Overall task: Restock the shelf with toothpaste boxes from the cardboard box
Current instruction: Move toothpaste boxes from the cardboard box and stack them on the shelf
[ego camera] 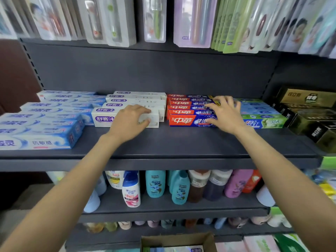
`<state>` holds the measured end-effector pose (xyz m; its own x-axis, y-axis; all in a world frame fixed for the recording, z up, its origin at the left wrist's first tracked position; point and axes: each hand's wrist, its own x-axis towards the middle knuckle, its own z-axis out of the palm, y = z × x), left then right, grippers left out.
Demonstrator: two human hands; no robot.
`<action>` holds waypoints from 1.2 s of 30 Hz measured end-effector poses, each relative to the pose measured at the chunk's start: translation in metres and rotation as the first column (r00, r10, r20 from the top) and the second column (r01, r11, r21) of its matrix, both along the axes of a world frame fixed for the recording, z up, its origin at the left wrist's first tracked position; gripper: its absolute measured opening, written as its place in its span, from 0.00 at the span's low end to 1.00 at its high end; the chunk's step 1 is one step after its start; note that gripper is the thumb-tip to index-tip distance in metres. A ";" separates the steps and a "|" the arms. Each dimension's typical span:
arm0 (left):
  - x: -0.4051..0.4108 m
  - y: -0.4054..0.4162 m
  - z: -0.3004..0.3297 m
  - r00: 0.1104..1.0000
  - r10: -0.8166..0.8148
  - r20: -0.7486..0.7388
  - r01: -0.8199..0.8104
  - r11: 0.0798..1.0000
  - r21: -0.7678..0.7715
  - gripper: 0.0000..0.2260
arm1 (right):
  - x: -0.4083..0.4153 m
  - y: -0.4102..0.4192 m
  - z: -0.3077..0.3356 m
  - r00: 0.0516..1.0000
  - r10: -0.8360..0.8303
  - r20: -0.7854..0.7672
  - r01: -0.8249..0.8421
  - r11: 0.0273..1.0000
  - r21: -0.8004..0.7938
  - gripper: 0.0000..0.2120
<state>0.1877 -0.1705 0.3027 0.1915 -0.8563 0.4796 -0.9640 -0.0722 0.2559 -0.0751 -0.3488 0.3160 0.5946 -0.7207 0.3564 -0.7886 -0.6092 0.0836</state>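
Note:
Rows of toothpaste boxes lie on the dark shelf [163, 142]. My left hand [131, 120] rests on the front white and purple box [103, 119], fingers curled over its right part and thumb on its front face. My right hand [223, 111] lies with spread fingers on top of the red and blue boxes [183, 120], reaching toward the green and blue boxes [263, 122] beside them. The cardboard box [174, 240] sits on the floor below, open, with a few boxes visible inside.
Blue and white toothpaste boxes [41, 128] fill the shelf's left, dark gold boxes [312, 113] the right. Toothbrush packs [196, 22] hang above. Shampoo bottles [156, 186] stand on the shelf below. The front strip of the toothpaste shelf is bare.

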 end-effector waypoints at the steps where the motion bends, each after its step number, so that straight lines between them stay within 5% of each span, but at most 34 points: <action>1: -0.001 0.000 -0.001 1.000 0.000 0.012 0.000 1.000 -0.011 0.14 | 0.002 0.002 -0.004 1.000 -0.010 0.003 0.010 0.999 -0.043 0.27; 6: -0.023 0.016 0.002 0.998 -0.041 0.044 0.046 0.988 -0.144 0.13 | 0.001 0.050 -0.024 0.930 0.218 0.296 -0.157 0.964 -0.216 0.16; 9: -0.060 0.050 -0.002 0.983 -0.142 -0.117 0.103 0.951 -0.291 0.11 | -0.011 0.103 -0.038 0.810 0.409 0.421 -0.345 0.912 -0.223 0.13; 12: -0.104 0.090 -0.026 0.914 -0.235 -0.331 0.083 0.906 -0.416 0.09 | -0.033 0.155 -0.062 0.739 0.485 0.468 -0.503 0.859 -0.097 0.11; 15: -0.142 0.128 -0.078 0.897 -0.205 -0.392 -0.011 0.875 -0.484 0.11 | -0.065 0.187 -0.110 0.749 0.526 0.404 -0.628 0.757 0.179 0.12; 18: -0.169 0.165 -0.154 0.866 -0.065 -0.495 -0.107 0.944 -0.312 0.13 | -0.097 0.204 -0.179 0.788 0.534 0.307 -0.615 0.677 0.404 0.11; 21: -0.177 0.198 -0.238 0.762 0.227 -0.607 -0.191 0.974 0.123 0.15 | -0.122 0.217 -0.251 0.842 0.483 0.240 -0.526 0.636 0.565 0.07; 26: -0.173 0.233 -0.343 0.534 0.688 -0.491 -0.267 0.689 0.674 0.20 | -0.125 0.230 -0.354 0.814 0.573 0.090 -0.505 0.625 0.595 0.21; 30: -0.168 0.222 -0.385 0.467 0.730 -0.499 -0.242 0.648 0.722 0.22 | -0.083 0.233 -0.408 0.693 0.718 -0.059 -0.532 0.565 0.630 0.32; 36: -0.153 0.220 -0.422 0.475 0.723 -0.501 -0.345 0.677 0.650 0.14 | -0.008 0.225 -0.487 0.464 0.869 -0.170 -0.570 0.441 0.694 0.28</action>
<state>0.0351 0.0492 -0.1192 0.7747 -0.5064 -0.3786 -0.2261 -0.7811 0.5821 -0.0830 -0.1236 -0.1710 0.9285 0.1190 -0.3518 0.0376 -0.9726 -0.2296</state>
